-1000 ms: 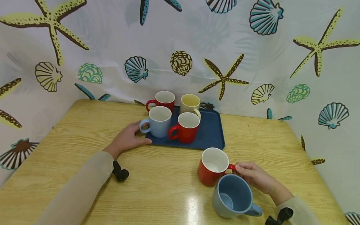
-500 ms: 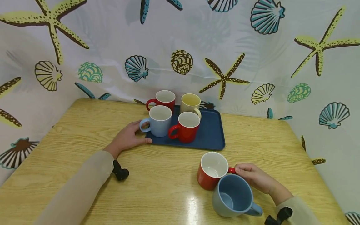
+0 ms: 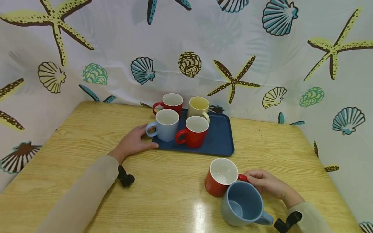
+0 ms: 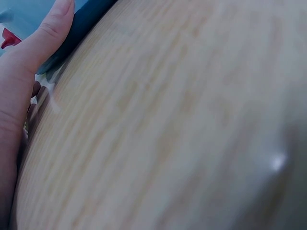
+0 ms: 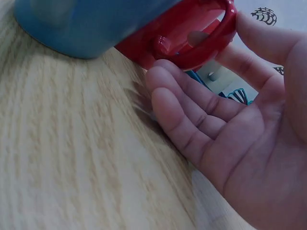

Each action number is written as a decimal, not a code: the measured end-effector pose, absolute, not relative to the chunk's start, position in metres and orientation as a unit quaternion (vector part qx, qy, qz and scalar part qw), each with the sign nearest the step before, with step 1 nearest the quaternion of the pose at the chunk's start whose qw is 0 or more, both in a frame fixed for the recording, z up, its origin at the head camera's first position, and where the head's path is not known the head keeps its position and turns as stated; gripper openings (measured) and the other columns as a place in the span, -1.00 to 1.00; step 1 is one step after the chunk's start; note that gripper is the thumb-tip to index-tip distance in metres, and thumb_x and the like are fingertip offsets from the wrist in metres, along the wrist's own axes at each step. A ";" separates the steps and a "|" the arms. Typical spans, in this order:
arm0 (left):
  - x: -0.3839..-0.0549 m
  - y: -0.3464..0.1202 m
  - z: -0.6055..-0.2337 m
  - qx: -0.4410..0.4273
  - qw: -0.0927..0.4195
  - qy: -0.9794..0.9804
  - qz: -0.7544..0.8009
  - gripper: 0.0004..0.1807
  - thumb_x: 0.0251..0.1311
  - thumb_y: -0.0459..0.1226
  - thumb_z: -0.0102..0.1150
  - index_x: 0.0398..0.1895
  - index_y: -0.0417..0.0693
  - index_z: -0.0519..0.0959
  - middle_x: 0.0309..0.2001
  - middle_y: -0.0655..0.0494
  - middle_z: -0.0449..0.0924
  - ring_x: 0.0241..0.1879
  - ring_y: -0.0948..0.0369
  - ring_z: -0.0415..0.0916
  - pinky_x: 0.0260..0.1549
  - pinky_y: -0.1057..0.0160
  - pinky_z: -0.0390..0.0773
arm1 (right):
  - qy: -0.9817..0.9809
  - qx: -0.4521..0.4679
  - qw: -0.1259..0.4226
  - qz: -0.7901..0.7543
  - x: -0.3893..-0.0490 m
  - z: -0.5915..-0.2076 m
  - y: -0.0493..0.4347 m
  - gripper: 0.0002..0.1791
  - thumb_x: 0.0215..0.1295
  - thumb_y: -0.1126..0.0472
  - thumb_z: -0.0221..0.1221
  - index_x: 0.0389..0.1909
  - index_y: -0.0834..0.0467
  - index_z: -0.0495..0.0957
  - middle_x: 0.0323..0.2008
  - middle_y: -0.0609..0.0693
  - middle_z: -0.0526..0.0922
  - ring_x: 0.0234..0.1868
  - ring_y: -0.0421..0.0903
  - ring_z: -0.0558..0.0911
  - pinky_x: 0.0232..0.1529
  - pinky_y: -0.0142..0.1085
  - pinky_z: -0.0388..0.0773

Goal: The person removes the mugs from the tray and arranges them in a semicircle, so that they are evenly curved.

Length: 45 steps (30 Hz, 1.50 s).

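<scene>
My right hand (image 3: 269,185) pinches the handle of a red mug (image 3: 216,184), white inside, between thumb and index finger. In the right wrist view the other fingers (image 5: 169,112) are loosely bent below the red handle (image 5: 211,50). A larger blue-grey mug (image 3: 240,207) stands right in front of the red one, partly covering it. At the left corner of a dark blue tray (image 3: 217,136), my left hand (image 3: 132,142) grips the edge, its thumb (image 4: 50,33) along the front rim. Its other fingertips are hidden behind the light blue mug (image 3: 166,127).
Beside the light blue mug on the tray stand a red mug (image 3: 196,134), a yellow mug (image 3: 198,108) and a darker red mug (image 3: 172,103). The wooden table (image 3: 163,187) ends at a white cloth (image 3: 116,38) printed with shells and starfish.
The red mug in my right hand has moved slightly towards me, closer against the blue-grey mug. My left hand and the tray have kept their place.
</scene>
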<state>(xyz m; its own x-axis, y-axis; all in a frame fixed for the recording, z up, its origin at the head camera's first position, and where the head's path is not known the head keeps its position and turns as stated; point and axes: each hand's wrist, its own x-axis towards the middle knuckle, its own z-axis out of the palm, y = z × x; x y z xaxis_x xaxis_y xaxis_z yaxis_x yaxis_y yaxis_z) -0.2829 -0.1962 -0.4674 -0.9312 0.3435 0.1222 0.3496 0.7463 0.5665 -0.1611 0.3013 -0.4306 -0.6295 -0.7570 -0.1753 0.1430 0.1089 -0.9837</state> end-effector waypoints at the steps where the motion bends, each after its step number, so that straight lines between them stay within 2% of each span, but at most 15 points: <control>1: -0.283 -0.196 -0.467 -0.185 0.004 -0.934 -0.304 0.00 -0.15 0.32 0.23 0.36 0.06 0.24 0.27 -0.07 0.27 0.23 -0.07 0.17 0.13 -0.19 0.22 | 0.656 -0.232 0.360 -0.622 -0.162 -0.431 0.302 -0.65 0.50 0.25 -0.22 0.00 0.11 0.54 -0.15 -0.03 0.60 -0.15 -0.17 0.53 -0.09 -0.27 0.51; 8: -0.282 -0.196 -0.468 -0.184 0.005 -0.935 -0.305 0.01 -0.16 0.35 0.21 0.36 0.07 0.24 0.29 -0.07 0.25 0.25 -0.07 0.15 0.13 -0.19 0.22 | 0.650 -0.229 0.353 -0.632 -0.167 -0.431 0.307 -0.67 0.49 0.24 -0.19 -0.01 0.11 0.55 -0.22 -0.05 0.59 -0.23 -0.18 0.53 -0.14 -0.33 0.52; 16: -0.281 -0.197 -0.466 -0.184 0.003 -0.936 -0.299 0.02 -0.16 0.36 0.19 0.37 0.07 0.24 0.32 -0.06 0.21 0.28 -0.07 0.12 0.15 -0.18 0.20 | 0.651 -0.257 0.340 -0.628 -0.174 -0.429 0.315 -0.63 0.50 0.29 -0.27 -0.06 0.19 0.54 -0.21 0.04 0.62 -0.24 -0.10 0.61 -0.17 -0.24 0.57; 21: -0.281 -0.196 -0.465 -0.187 0.003 -0.935 -0.301 0.02 -0.16 0.35 0.20 0.37 0.06 0.24 0.31 -0.06 0.22 0.27 -0.07 0.13 0.15 -0.17 0.20 | 0.654 -0.264 0.329 -0.628 -0.180 -0.427 0.317 -0.64 0.50 0.29 -0.28 -0.05 0.38 0.47 -0.23 0.15 0.61 -0.26 -0.01 0.61 -0.19 -0.15 0.58; 27: -0.281 -0.197 -0.466 -0.180 0.001 -0.938 -0.297 0.03 -0.16 0.36 0.19 0.37 0.05 0.24 0.33 -0.08 0.19 0.28 -0.09 0.11 0.14 -0.20 0.20 | 0.678 -0.266 0.294 -0.618 -0.194 -0.421 0.312 -0.63 0.50 0.28 -0.24 -0.06 0.55 0.36 -0.15 0.32 0.56 -0.22 0.11 0.60 -0.17 -0.07 0.56; 30: -0.281 -0.197 -0.466 -0.181 0.001 -0.938 -0.296 0.03 -0.16 0.36 0.19 0.37 0.05 0.24 0.33 -0.08 0.19 0.29 -0.08 0.11 0.15 -0.19 0.19 | 0.688 -0.266 0.284 -0.613 -0.201 -0.419 0.308 -0.62 0.50 0.26 -0.23 -0.06 0.55 0.36 -0.13 0.39 0.54 -0.20 0.17 0.60 -0.16 -0.05 0.56; 37: -0.282 -0.197 -0.465 -0.184 0.004 -0.938 -0.293 0.02 -0.16 0.36 0.19 0.37 0.06 0.23 0.33 -0.06 0.20 0.29 -0.07 0.11 0.15 -0.18 0.19 | 0.721 -0.244 0.265 -0.592 -0.218 -0.416 0.299 -0.60 0.49 0.19 -0.18 -0.05 0.49 0.41 -0.10 0.32 0.55 -0.15 0.19 0.57 -0.12 -0.06 0.55; 45: -0.283 -0.198 -0.469 -0.180 0.001 -0.939 -0.292 0.03 -0.17 0.38 0.18 0.37 0.06 0.24 0.34 -0.09 0.17 0.30 -0.08 0.09 0.16 -0.19 0.18 | 0.728 -0.247 0.254 -0.587 -0.233 -0.411 0.289 -0.56 0.48 0.15 -0.15 -0.07 0.52 0.39 -0.11 0.40 0.53 -0.14 0.30 0.55 -0.11 0.00 0.53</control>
<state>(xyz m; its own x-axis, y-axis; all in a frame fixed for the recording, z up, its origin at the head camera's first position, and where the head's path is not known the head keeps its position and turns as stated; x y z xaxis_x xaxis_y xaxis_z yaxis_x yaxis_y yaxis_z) -0.2833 -0.1984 -0.4689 -0.9355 0.3368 0.1066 0.3378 0.7645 0.5490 -0.2331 0.2886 -0.4114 -0.7488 -0.6579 -0.0811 -0.0609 0.1901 -0.9799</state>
